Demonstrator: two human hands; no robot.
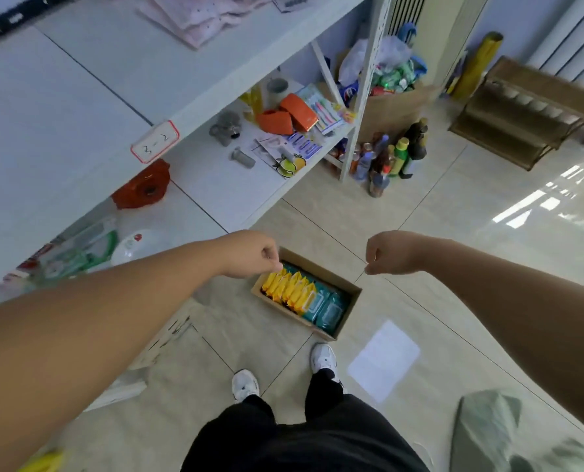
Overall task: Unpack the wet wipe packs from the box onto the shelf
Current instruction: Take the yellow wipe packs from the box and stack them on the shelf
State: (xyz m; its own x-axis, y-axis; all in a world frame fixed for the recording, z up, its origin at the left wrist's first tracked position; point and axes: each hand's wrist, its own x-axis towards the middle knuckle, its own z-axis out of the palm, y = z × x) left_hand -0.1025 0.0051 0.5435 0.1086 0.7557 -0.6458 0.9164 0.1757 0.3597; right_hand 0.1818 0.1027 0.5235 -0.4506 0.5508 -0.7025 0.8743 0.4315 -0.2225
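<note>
An open cardboard box (350,303) lies on the tiled floor in front of my feet. Inside stand several yellow wet wipe packs (289,289) in a row and a few teal packs (328,310) at the near end. My left hand (255,255) hangs above the box's far left corner, fingers curled shut with nothing in them. To the right of the box, my right hand (387,253) is also curled shut and holds nothing. The white shelf unit (120,97) stands on the left, its top board mostly bare and marked with a label (155,141) reading 3-2.
The lower shelf (215,185) carries orange packs, toothbrushes and small items. Bottles (386,158) stand on the floor by the shelf's post, beside a full cardboard box (396,107). A white sheet (384,361) lies right of my shoes; a plastic bag (495,434) sits at the lower right.
</note>
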